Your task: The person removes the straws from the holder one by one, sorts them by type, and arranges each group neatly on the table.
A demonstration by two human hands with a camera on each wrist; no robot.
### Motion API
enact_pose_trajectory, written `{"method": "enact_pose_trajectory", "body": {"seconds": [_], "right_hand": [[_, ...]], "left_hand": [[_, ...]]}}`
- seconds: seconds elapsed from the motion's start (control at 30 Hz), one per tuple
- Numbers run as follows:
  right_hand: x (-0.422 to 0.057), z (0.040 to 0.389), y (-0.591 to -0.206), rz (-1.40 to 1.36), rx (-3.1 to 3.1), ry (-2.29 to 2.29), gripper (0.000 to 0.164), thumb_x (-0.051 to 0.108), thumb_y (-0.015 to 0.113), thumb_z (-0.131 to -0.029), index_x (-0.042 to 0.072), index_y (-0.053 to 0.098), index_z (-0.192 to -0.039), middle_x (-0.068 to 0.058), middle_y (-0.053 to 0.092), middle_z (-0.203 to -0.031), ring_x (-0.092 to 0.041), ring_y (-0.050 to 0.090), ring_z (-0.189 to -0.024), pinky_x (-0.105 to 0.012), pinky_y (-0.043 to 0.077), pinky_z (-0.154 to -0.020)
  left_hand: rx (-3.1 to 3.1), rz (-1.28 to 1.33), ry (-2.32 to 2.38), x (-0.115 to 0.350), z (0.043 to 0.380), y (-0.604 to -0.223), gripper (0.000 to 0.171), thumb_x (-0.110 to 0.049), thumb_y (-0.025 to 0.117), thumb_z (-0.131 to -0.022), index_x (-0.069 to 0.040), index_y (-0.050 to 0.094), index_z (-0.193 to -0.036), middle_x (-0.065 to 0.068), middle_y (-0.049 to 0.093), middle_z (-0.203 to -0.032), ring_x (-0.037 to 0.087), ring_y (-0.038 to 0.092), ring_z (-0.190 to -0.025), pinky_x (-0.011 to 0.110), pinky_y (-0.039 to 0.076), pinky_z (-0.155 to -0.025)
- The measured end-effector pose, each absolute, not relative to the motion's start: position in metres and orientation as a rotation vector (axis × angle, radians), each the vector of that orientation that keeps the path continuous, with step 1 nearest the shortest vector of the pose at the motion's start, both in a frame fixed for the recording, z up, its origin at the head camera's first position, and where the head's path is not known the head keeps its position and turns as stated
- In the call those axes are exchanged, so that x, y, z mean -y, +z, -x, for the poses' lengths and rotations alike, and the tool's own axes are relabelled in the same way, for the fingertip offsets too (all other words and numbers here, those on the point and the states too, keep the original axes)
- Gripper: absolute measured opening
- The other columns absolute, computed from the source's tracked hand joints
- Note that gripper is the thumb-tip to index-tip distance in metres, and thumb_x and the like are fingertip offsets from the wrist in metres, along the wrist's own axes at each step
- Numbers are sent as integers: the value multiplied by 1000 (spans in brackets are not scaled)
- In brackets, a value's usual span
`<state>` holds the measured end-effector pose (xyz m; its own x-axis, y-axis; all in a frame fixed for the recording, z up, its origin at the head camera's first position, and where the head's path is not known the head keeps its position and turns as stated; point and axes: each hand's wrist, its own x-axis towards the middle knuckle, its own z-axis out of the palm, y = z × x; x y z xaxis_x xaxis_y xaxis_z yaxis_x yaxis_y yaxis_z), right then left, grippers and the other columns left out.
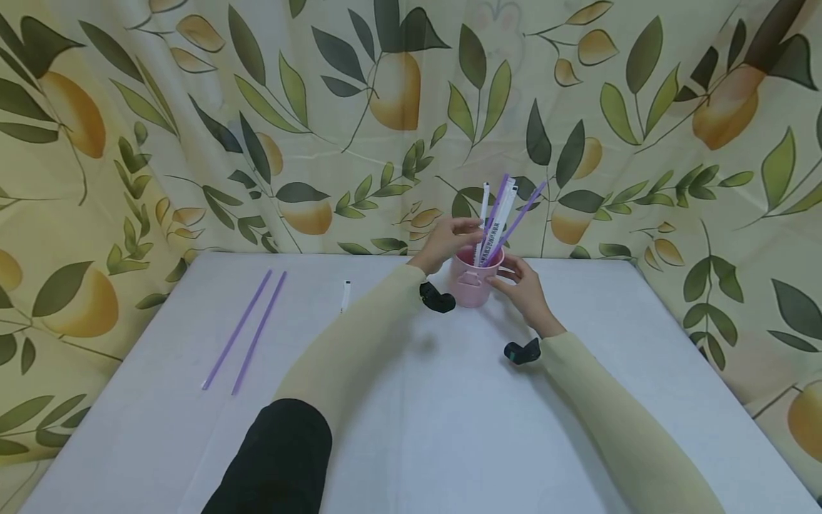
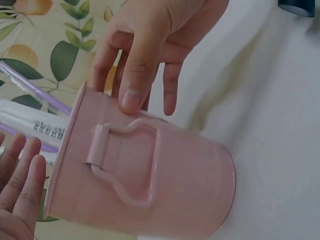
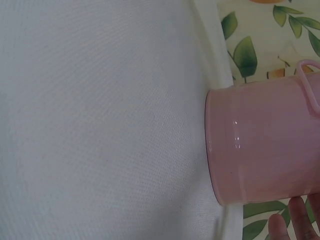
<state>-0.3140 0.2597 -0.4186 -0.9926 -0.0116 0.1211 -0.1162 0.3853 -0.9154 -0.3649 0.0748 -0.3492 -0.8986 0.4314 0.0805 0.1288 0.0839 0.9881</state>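
A pink bucket (image 1: 471, 285) with a small handle stands near the back of the table. Purple straws (image 1: 523, 213) and white printed sleeves (image 1: 501, 221) lean upright in it. Above the left part of the rim, my left hand (image 1: 449, 241) has its fingers beside the sleeves; in the left wrist view its fingers (image 2: 30, 182) are loosely extended. On the other side, my right hand (image 1: 526, 293) rests against the bucket's wall, thumb in front and other fingers partly hidden behind. Its little finger stands apart from the wall in the left wrist view.
Two purple straws (image 1: 259, 332) lie side by side on the left of the white table (image 1: 449, 428). A short piece of another white printed sleeve (image 1: 347, 293) shows beyond my left forearm. A fruit-patterned curtain (image 1: 359, 171) hangs right behind the table's back edge.
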Motion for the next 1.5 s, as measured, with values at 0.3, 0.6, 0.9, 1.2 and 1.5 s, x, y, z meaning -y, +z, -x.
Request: {"method": "enact_pose_trajectory", "body": {"seconds": [0.3,0.6,0.9,1.2,1.5], "right_hand": [[-259,314,-417,-139,2524,1722,64,14,64,-89,4,33,-143,-18,38,-147,-36,40,-132,-47,34,-111],[-258,313,-416,-144,2520,1704,61,12,65,-88,2,35,-141,-18,41,-145,-35,44,-129,-45,37,-109],[-257,311,-418,-113,2540,1683,61,13,65,-88,3,36,-141,-19,42,-144,-35,44,-129,-46,38,-109],[-257,310,-417,-105,2550,1674,61,12,65,-88,3,35,-141,-19,42,-144,-35,44,-129,-45,38,-109],[-258,309,-416,-83,2578,1649,65,16,64,-89,3,31,-143,-21,40,-145,-36,42,-131,-46,36,-110]], "left_hand": [[-2132,-585,1846,-86,363,-348,42,-18,60,-93,-5,52,-132,16,57,-130,26,54,-120,39,46,-102],[-2190,-591,1767,-96,363,-348,41,-18,59,-93,-8,53,-132,15,60,-126,25,58,-115,39,50,-97],[-2290,-622,1691,-105,366,-353,39,-17,60,-92,-4,56,-128,18,62,-122,28,59,-112,30,52,-91],[-2298,-682,1616,-111,366,-351,35,-14,62,-91,-4,59,-124,18,64,-118,26,60,-109,28,52,-90],[-2317,-721,1558,-114,361,-348,33,-7,66,-87,-3,63,-119,16,68,-109,22,64,-101,16,51,-79]]}}
